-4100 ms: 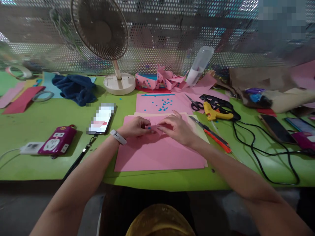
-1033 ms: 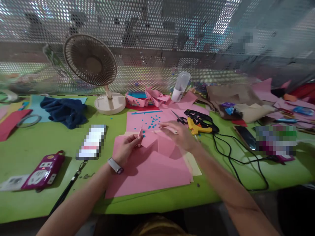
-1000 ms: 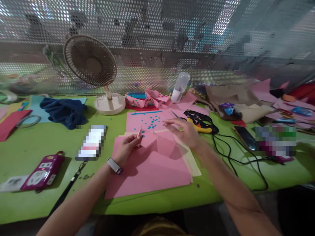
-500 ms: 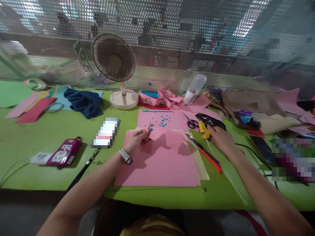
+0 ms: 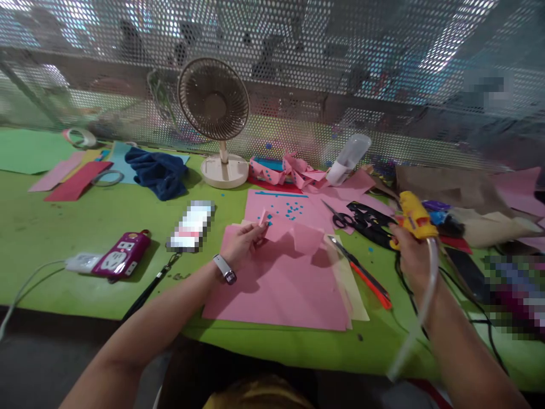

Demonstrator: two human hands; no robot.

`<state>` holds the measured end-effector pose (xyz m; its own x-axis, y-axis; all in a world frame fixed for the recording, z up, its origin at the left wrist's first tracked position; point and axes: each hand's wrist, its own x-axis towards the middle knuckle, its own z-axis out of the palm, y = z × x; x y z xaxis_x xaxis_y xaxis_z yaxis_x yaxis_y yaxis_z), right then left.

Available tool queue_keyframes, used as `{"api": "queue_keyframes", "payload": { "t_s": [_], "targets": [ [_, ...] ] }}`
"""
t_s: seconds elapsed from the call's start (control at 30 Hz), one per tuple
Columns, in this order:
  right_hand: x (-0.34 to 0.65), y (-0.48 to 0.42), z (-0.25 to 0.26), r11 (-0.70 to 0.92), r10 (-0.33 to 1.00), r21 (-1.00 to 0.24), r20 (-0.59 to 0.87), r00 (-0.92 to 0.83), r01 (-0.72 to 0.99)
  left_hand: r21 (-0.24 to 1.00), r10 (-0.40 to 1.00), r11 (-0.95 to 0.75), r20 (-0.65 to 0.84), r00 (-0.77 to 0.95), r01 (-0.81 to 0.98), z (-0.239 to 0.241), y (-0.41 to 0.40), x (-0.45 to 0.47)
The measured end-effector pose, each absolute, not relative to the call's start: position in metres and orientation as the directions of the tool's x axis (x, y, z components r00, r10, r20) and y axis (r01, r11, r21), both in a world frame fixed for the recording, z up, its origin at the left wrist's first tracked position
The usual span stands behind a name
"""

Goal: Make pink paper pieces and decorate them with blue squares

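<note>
A grey perforated panel [image 5: 289, 74] is rising behind the green bench [image 5: 34, 244], a darker horizontal band [image 5: 114, 79] is running across it, pale light [image 5: 445, 42] is glinting near its top, and grey floor [image 5: 51, 363] is lying dim below.

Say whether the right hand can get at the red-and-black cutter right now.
Probably not: the right hand grips the yellow glue gun, though the cutter lies nearby with nothing seen covering it.
</note>
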<state>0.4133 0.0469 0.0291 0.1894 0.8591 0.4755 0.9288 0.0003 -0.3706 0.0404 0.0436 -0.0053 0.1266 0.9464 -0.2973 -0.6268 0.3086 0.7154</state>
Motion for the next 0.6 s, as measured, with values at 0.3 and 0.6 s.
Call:
{"api": "queue_keyframes", "payload": {
  "t_s": [0.3,0.6],
  "targets": [
    [0.266,0.000,0.061,-0.149,0.983,-0.963,-0.169,0.068,-0.225,0.702,0.963,0.245,-0.258,0.082,-0.669,-0.007,0.042,0.040],
    [0.223,-0.001,0.047,-0.336,0.940,-0.898,-0.303,-0.155,-0.283,0.656,0.961,0.212,-0.274,0.034,-0.724,-0.005,0.042,0.042]
  ]
}}
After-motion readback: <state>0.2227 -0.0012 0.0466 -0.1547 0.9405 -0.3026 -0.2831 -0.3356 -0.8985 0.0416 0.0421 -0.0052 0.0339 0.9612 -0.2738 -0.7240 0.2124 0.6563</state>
